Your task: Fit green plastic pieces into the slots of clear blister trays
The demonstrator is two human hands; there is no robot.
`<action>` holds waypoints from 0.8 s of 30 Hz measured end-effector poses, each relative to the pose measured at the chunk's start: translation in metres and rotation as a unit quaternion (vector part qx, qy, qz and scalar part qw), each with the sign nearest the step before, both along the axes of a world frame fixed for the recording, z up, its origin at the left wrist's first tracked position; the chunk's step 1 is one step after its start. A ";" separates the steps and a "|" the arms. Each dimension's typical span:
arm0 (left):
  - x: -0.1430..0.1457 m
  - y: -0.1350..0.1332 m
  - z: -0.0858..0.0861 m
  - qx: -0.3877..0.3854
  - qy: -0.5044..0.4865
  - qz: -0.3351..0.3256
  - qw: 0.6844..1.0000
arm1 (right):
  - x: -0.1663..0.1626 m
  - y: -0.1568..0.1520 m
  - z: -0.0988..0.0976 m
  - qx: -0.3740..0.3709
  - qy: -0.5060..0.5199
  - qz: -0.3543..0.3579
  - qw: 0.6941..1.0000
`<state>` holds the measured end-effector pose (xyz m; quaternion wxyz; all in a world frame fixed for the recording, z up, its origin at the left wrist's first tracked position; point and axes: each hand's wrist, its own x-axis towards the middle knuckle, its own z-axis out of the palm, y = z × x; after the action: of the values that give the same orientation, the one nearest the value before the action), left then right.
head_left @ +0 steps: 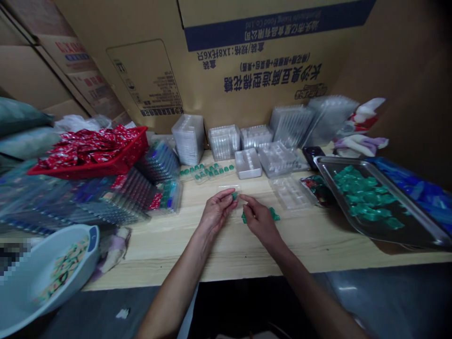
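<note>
Two bare hands work near the middle of a pale wooden surface [176,254]. The left hand [215,212] pinches a small green-wrapped candy [234,195] between its narrowly closed fingertips, above a clear plastic tray [228,188] that is faint against the wood. Just beside it, the right hand [260,221] curls its fingers [247,207] narrowly; they may hold a green piece [244,217], though the view is too poor to be sure. Another green piece [273,215] lies just beyond them. Each candy looks light and slippery, best gripped by its body with the fingertips. The thin tray looks light, stiff and brittle, easiest to hold by its rim.

To the right, a metal tray [330,188] holds a heap of green candies. To the left sits a red basket [123,162] of red packets. Stacked clear trays [189,139] stand before a printed cardboard carton [264,61].
</note>
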<state>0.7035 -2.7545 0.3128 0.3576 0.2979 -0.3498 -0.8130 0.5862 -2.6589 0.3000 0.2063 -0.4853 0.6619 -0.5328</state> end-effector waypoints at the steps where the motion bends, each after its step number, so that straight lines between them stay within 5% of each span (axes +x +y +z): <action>1: -0.002 0.002 0.000 -0.008 -0.002 0.008 1.000 | 0.002 0.000 0.000 -0.003 0.005 -0.009 1.000; 7: -0.009 0.009 -0.008 -0.128 -0.048 0.041 0.990 | 0.004 0.002 0.003 -0.007 -0.098 0.023 0.995; 11: -0.006 0.009 -0.015 -0.224 -0.112 0.054 0.967 | 0.006 0.004 0.006 -0.010 -0.267 0.024 0.963; 16: -0.002 0.008 -0.020 -0.307 -0.157 0.098 0.934 | 0.007 0.003 0.006 -0.017 -0.331 0.021 0.943; 21: 0.006 0.010 -0.017 -0.324 -0.142 0.011 0.935 | -0.004 0.001 -0.001 0.025 -0.443 0.058 0.894; 24: 0.011 0.004 -0.018 -0.342 -0.148 -0.013 0.928 | -0.010 0.003 -0.005 0.040 -0.447 0.081 0.890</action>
<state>0.7144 -2.7502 0.2953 0.3714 0.2700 -0.6593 -0.5954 0.5764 -2.6564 0.2950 0.5418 -0.2395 0.4790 -0.6478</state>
